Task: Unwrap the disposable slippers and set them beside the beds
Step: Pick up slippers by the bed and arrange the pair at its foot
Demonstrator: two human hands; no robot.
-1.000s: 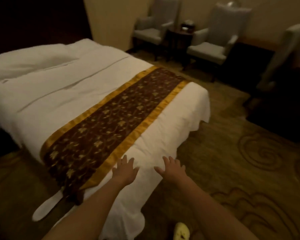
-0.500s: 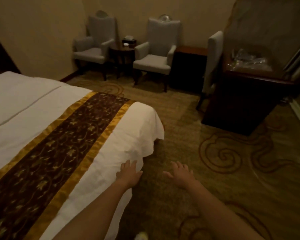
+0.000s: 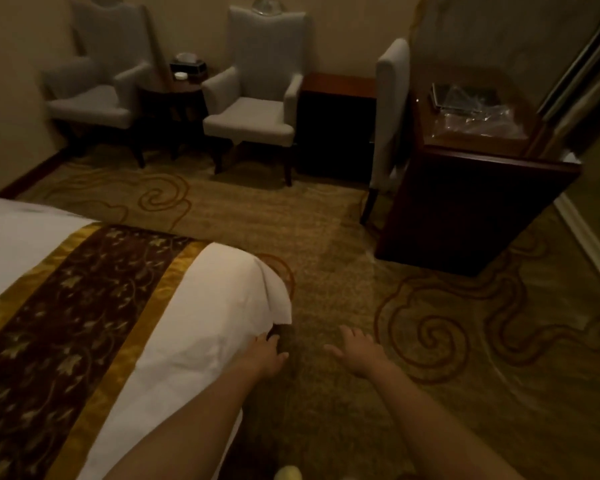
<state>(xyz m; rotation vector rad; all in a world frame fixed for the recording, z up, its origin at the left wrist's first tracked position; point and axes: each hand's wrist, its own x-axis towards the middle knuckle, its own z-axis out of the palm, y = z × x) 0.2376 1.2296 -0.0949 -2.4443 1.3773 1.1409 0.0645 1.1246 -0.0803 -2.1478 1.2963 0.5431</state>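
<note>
One pale yellowish slipper-like shape [image 3: 287, 473] peeks in at the bottom edge, low between my forearms; I cannot tell its long axis. Crinkled clear plastic wrapping [image 3: 478, 114] lies on the dark wooden desk [image 3: 471, 216], well ahead and right, so my right hand [image 3: 359, 351] is the nearer. My left hand [image 3: 265, 353] hovers by the white bed corner [image 3: 243, 292]. Both hands are spread wide, holding nothing.

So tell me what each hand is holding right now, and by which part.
Nothing is held. The left hand is open, fingers spread at the corner of the bed; whether it touches the sheet is unclear. The right hand is open above the carpet.
</note>
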